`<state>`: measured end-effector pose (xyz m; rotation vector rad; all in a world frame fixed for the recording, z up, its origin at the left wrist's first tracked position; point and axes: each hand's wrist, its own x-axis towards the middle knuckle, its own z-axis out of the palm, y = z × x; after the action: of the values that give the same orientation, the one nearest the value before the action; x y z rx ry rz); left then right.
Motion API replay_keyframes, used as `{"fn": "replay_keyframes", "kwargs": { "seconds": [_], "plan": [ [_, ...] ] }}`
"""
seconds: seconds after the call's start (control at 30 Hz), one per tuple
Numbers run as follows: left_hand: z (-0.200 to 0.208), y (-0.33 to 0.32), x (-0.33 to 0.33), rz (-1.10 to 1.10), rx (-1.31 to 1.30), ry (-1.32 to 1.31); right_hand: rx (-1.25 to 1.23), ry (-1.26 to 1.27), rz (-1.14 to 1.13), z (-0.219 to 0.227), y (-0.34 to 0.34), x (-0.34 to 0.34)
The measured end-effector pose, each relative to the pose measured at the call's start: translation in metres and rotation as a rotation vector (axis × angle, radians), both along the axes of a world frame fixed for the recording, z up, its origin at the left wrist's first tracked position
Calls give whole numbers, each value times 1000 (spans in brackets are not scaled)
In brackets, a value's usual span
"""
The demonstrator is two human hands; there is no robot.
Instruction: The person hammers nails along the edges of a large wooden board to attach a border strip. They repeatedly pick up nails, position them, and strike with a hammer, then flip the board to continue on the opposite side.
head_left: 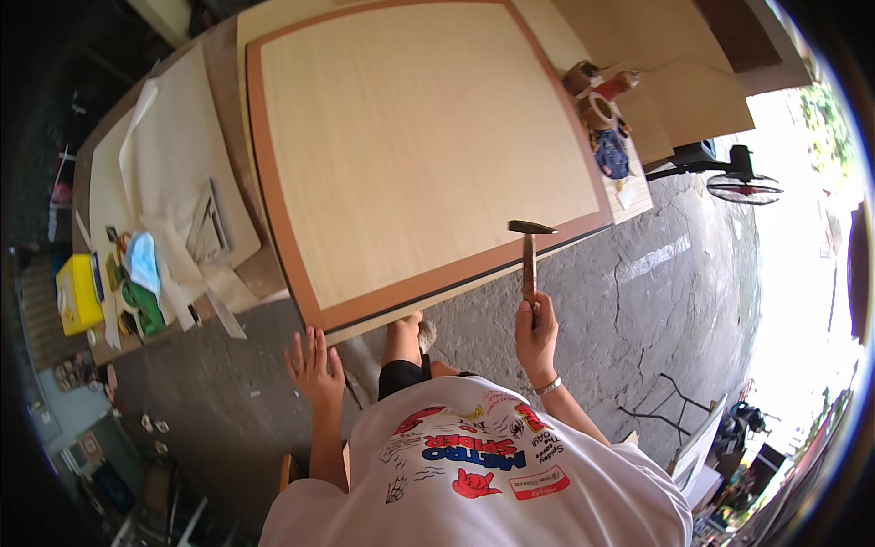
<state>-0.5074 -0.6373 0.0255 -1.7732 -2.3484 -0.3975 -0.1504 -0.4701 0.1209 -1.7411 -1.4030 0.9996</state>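
In my right hand (538, 335) is a hammer (530, 260), its wooden handle gripped low and its dark metal head raised. The head overlaps the near right border of a large wooden panel (428, 146) from this view; I cannot tell whether it touches. Pale wood grain fills the panel, framed by a brown border with a dark outer edge. My left hand (315, 366) is at the panel's near left corner, fingers spread, fingertips by the edge. It holds nothing.
Tape rolls (597, 109) and a blue cloth-like bundle (611, 155) lie right of the panel. On the left table are paper sheets (182, 118), a yellow box (79, 294) and a blue mask (142, 262). A black fan (744, 187) stands at right above the cracked concrete floor (656, 292).
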Motion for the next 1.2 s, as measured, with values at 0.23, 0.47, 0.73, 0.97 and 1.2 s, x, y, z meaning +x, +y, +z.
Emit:
{"fn": "replay_keyframes", "kwargs": {
  "seconds": [0.23,0.47,0.73,0.97,1.2],
  "plan": [
    [51,113,-8,36,155,-222,141,-444,-310,2,71,113],
    [189,288,132,-438,191,-1183,149,-675,-433,-57,187,237],
    [380,333,384,-1846,-117,-2260,39,-584,-291,-134,310,349],
    [406,411,485,-1897,129,-2184,72,-694,49,-151,330,395],
    [409,411,520,-1882,168,-2126,194,-811,57,-129,329,405]
  ]
}}
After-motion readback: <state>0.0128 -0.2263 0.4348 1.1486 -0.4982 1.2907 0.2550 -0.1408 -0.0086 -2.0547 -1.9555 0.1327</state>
